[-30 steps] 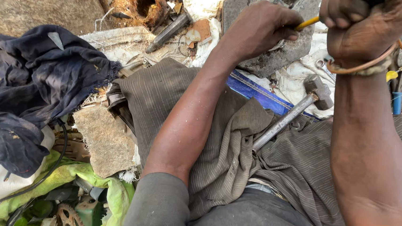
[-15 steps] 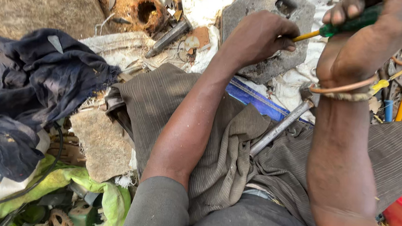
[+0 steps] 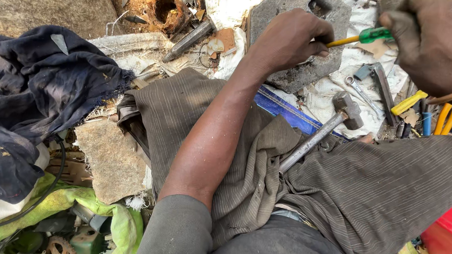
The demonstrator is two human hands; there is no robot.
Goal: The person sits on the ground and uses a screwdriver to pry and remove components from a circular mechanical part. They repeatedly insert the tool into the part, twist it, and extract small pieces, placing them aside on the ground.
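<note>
Cluttered ground of dirt, white sacking and scrap, a dark blue cloth [image 3: 32,92] heaped at one side; a person sits among tools, striped trousers [image 3: 369,195] spread across the lap; a hammer [image 3: 321,133] lies head-up on them, near a spanner [image 3: 361,92]. The screwdriver [image 3: 360,38], green-handled with a yellow shank, lies nearly level, tip toward the left hand [image 3: 293,39]; that hand's grip is closed round the tip over a grey stone slab [image 3: 298,10]; the right hand [image 3: 439,41] clasps the handle; since half a second ago the right hand has lifted toward the camera.
</note>
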